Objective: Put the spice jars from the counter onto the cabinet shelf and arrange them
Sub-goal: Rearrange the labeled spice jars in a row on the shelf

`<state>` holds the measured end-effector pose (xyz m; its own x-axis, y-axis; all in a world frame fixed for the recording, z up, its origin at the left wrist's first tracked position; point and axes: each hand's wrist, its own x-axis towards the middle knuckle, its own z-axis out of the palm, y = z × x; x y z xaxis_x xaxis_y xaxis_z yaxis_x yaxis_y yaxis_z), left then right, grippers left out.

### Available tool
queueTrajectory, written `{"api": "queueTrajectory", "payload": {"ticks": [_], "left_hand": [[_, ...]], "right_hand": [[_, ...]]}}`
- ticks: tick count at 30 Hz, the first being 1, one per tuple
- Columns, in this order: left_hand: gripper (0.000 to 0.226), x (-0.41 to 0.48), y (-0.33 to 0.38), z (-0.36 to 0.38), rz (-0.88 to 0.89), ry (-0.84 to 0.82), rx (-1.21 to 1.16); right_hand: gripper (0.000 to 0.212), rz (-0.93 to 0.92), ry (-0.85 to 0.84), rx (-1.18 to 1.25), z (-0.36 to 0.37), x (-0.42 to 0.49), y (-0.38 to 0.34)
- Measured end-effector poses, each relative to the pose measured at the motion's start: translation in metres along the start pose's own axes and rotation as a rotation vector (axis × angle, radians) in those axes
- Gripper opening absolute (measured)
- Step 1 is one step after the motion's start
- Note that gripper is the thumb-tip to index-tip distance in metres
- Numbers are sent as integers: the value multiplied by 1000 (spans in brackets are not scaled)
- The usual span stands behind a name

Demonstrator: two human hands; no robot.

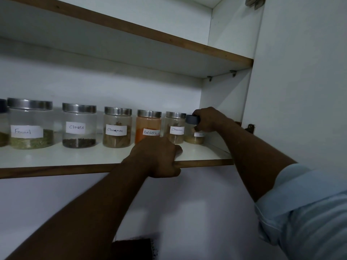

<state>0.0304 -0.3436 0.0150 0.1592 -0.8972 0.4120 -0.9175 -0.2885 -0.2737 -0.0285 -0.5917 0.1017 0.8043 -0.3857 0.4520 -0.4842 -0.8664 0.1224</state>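
- The right hand (210,119), in the right middle of the frame, is clamped around the dark lid of a small jar (194,137). The jar stands upright on the shelf (75,158) at the right end of the row, close to the cabinet's side wall.
- The left hand (159,158), at the centre of the frame, grips the front edge of the shelf, with the thumb lying on top and the fingers curled under the wooden lip.
- The two hands are apart. The right forearm comes out of a rolled light blue sleeve (304,212) at the lower right.
- Just left of the small jar stands a steel-lidded jar labelled Cinnamon (175,128); whether the two touch cannot be told.
- Further left, in a row along the back, stand the Red chilli powder jar (148,124), a second, larger Cinnamon jar (117,128), the Cloves jar (78,126) and the Fennel jar (30,124).
- A dark-lidded jar (2,124) is cut off by the left edge.
- An upper shelf (131,29) slants across the top of the frame.
- The open cabinet door (300,72) fills the upper right.
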Motion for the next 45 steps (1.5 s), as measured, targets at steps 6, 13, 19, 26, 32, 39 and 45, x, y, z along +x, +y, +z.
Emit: {"api": "queueTrajectory", "payload": {"ticks": [6, 13, 19, 26, 32, 39, 45], "left_hand": [[66, 1, -2, -1, 3, 14, 5], [66, 0, -5, 2, -5, 21, 11], [65, -1, -3, 0, 6, 30, 10], [67, -1, -4, -2, -6, 15, 0], [70, -1, -4, 0, -4, 4, 5], [70, 1, -2, -2, -1, 4, -4], [70, 1, -3, -1, -6, 11, -3]], "right_hand": [[54, 17, 2, 9, -2, 4, -3], [53, -1, 10, -53, 0, 4, -9], [50, -6, 25, -121, 0, 4, -9], [57, -19, 26, -131, 2, 4, -7], [60, -28, -14, -157, 0, 3, -7], [60, -2, -31, -166, -2, 4, -7], [62, 17, -41, -157, -6, 4, -8]]}}
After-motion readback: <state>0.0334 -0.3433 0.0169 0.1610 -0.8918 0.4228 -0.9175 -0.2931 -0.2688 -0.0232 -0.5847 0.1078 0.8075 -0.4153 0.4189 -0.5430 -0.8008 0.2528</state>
